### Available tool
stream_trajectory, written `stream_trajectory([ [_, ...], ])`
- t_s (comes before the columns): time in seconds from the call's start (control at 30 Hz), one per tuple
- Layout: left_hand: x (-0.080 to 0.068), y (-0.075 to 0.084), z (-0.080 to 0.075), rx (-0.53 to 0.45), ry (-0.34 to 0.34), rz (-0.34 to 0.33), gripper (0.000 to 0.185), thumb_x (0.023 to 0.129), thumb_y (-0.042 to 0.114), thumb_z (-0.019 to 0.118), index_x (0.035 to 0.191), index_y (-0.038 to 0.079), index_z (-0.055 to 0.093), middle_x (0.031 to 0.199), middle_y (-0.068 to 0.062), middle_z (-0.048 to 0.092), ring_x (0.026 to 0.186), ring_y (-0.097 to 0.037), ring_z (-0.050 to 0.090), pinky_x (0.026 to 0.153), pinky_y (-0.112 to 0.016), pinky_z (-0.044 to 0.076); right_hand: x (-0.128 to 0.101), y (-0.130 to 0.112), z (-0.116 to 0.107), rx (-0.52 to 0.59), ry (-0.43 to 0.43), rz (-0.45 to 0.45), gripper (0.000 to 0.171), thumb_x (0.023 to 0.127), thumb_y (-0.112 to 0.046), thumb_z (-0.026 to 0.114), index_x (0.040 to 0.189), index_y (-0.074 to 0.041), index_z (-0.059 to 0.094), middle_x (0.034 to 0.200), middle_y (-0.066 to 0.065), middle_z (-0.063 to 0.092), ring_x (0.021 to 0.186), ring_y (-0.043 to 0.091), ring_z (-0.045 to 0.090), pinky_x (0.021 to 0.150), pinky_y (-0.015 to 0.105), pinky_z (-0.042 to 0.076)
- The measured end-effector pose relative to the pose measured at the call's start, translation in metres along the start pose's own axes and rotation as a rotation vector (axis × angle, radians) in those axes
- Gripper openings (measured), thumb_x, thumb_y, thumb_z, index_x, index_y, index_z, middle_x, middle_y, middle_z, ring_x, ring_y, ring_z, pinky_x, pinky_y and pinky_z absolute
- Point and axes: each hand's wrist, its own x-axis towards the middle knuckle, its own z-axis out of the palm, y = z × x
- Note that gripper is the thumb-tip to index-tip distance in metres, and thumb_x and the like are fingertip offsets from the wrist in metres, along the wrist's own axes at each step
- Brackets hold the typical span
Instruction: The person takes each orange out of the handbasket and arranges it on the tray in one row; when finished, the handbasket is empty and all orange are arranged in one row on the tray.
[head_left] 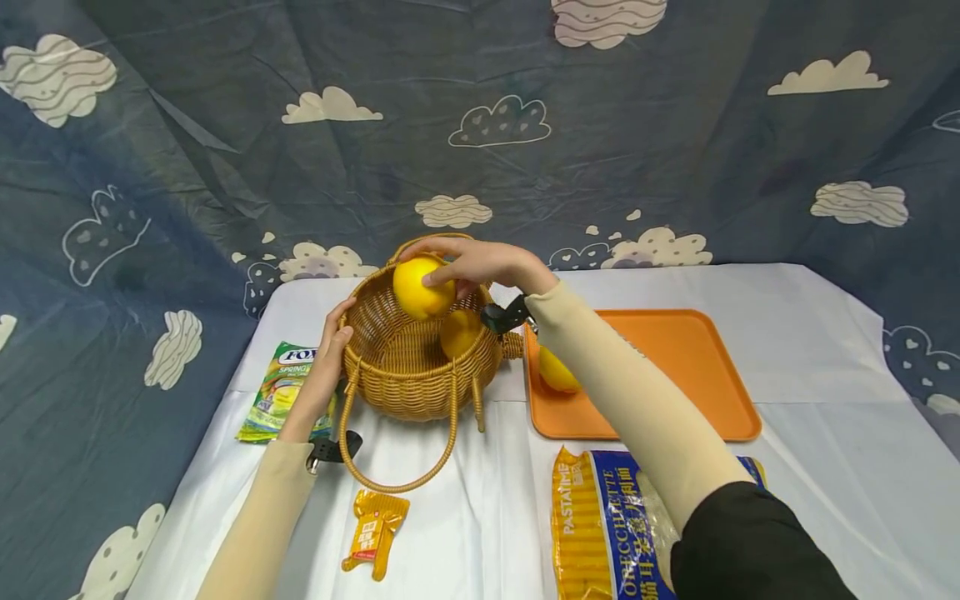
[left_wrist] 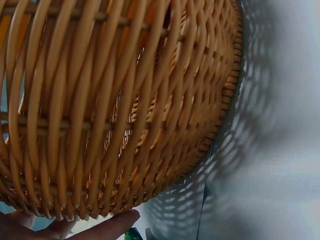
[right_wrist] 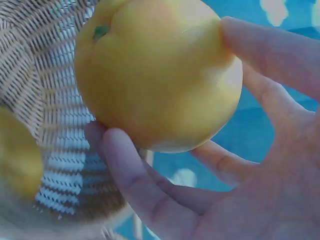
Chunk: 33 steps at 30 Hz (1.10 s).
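A round yellow fruit [head_left: 422, 288], peach-like with a small green stem spot, is gripped by my right hand [head_left: 480, 265] over the mouth of a wicker basket [head_left: 408, 392]. Fingers and thumb spread around its sides in the right wrist view, where the fruit [right_wrist: 160, 75] is large. Another yellow fruit [head_left: 460, 333] lies inside the basket against its right wall. My left hand [head_left: 324, 367] holds the basket's left rim. From the left wrist, the woven wall [left_wrist: 115, 100] fills most of the view, with fingers along its edge.
Right of the basket, an orange tray [head_left: 675, 358] bears a yellow fruit [head_left: 557, 371], partly behind the right forearm. A green FOX'S packet [head_left: 277, 400] lies left, an orange snack packet [head_left: 375, 533] in front, and an orecchiette pasta bag [head_left: 615, 525] front right. One basket handle [head_left: 397, 489] hangs forward.
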Motion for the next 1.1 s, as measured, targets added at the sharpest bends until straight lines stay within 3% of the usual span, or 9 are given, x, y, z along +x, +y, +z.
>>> stream_trajectory([
  [0.23, -0.003, 0.008, 0.000, -0.023, 0.002, -0.006, 0.052, 0.103, 0.030, 0.028, 0.153, 0.021, 0.016, 0.157, -0.006, 0.008, 0.141, -0.034, 0.013, 0.108, -0.057, 0.016, -0.050, 0.008, -0.026, -0.008, 0.061, 0.001, 0.046, 0.099, -0.025, 0.053, 0.143, -0.027, 0.040, 0.138, 0.005, 0.036, 0.090, 0.028, 0.056, 0.079, 0.041, 0.051],
  [0.43, -0.009, 0.029, 0.005, -0.035, -0.020, -0.019, 0.054, 0.102, 0.024, 0.028, 0.153, 0.013, 0.014, 0.157, -0.013, 0.007, 0.140, -0.038, 0.011, 0.108, -0.057, 0.016, -0.099, 0.037, -0.045, -0.020, 0.154, 0.029, 0.049, 0.099, -0.029, 0.054, 0.144, -0.028, 0.038, 0.142, 0.007, 0.030, 0.094, 0.033, 0.057, 0.080, 0.040, 0.051],
  [0.53, -0.009, 0.031, 0.006, -0.029, -0.020, -0.017, 0.053, 0.102, 0.022, 0.027, 0.152, 0.012, 0.014, 0.156, -0.013, 0.009, 0.141, -0.036, 0.011, 0.109, -0.054, 0.016, -0.124, 0.056, -0.051, -0.022, 0.196, 0.063, 0.051, 0.098, -0.031, 0.054, 0.146, -0.026, 0.036, 0.144, 0.008, 0.028, 0.096, 0.033, 0.058, 0.081, 0.041, 0.051],
  [0.67, -0.008, 0.027, 0.006, -0.029, -0.020, -0.005, 0.053, 0.102, 0.022, 0.028, 0.152, 0.012, 0.014, 0.156, -0.013, 0.009, 0.141, -0.035, 0.010, 0.110, -0.054, 0.014, -0.155, 0.084, -0.057, 0.002, 0.246, 0.114, 0.052, 0.099, -0.029, 0.054, 0.147, -0.023, 0.035, 0.145, 0.012, 0.027, 0.097, 0.033, 0.058, 0.081, 0.040, 0.052],
  [0.87, -0.004, 0.007, 0.002, -0.011, -0.003, 0.002, 0.052, 0.103, 0.028, 0.028, 0.153, 0.020, 0.016, 0.157, -0.007, 0.010, 0.141, -0.032, 0.011, 0.109, -0.056, 0.013, -0.195, 0.123, -0.053, 0.010, 0.287, 0.215, 0.056, 0.099, -0.032, 0.053, 0.149, -0.020, 0.031, 0.149, 0.017, 0.022, 0.102, 0.034, 0.054, 0.084, 0.040, 0.050],
  [1.1, -0.002, 0.002, 0.002, -0.010, 0.002, 0.028, 0.052, 0.103, 0.034, 0.029, 0.152, 0.022, 0.019, 0.156, -0.005, 0.012, 0.141, -0.031, 0.012, 0.109, -0.056, 0.014, -0.218, 0.164, -0.040, 0.019, 0.275, 0.304, 0.057, 0.096, -0.032, 0.056, 0.146, -0.016, 0.033, 0.144, 0.023, 0.027, 0.099, 0.033, 0.052, 0.082, 0.040, 0.050],
])
